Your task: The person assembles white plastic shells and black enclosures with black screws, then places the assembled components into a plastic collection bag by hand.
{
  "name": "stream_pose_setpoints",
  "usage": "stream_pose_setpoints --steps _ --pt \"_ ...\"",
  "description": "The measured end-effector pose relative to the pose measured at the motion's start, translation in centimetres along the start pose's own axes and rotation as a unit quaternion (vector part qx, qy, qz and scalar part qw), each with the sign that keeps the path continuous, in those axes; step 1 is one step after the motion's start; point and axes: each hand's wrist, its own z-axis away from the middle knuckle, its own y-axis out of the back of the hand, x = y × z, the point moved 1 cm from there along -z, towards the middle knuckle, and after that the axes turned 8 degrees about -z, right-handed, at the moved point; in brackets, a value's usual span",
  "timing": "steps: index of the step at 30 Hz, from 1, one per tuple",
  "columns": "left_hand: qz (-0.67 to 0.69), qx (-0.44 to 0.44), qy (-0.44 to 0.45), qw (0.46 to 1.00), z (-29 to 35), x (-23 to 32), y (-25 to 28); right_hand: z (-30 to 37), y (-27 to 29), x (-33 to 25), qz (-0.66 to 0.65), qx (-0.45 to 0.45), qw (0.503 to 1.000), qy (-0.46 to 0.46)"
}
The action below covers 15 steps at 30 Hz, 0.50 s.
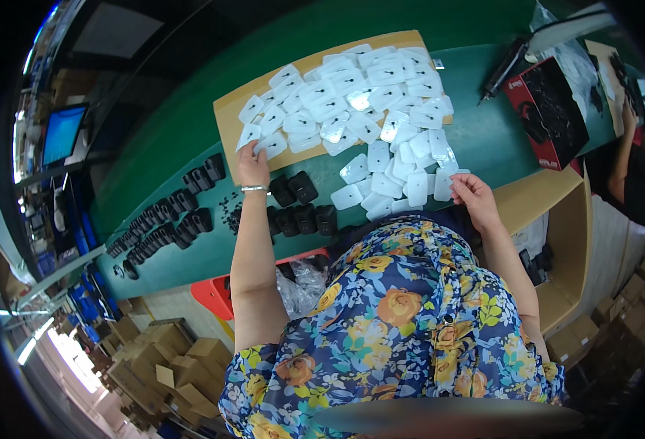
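A large spread of white, rounded-rectangular plates (330, 108), many with a small dark part at the middle, covers a cardboard sheet (229, 110). At the sheet's left edge, my left hand (253, 167) has its fingertips closed at the lower end of one white plate (248, 136). More white plates (385, 184) lie in a loose pile nearer me, on the green tabletop. On the right side of that pile, my right hand (476, 199) pinches the edge of another white plate (443, 186) between thumb and fingers.
Black boxy units (302, 188) stand beside my left forearm, and rows of similar units (163, 212) run leftward. Small black parts (230, 212) lie between them. At right are a red box (553, 117) of black items, a dark handheld tool (505, 69) and another person's arm (621, 157).
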Motion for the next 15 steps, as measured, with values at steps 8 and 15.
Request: stream_pose_setpoints --steps 8,15 --pt "0.039 0.036 -0.174 0.983 2.6 15.2 -0.3 -9.2 4.6 -1.0 0.172 0.115 0.958 0.200" --pt "0.095 -0.107 -0.325 0.935 8.9 27.3 -5.7 -10.7 5.6 -2.1 0.253 0.191 0.931 0.181"
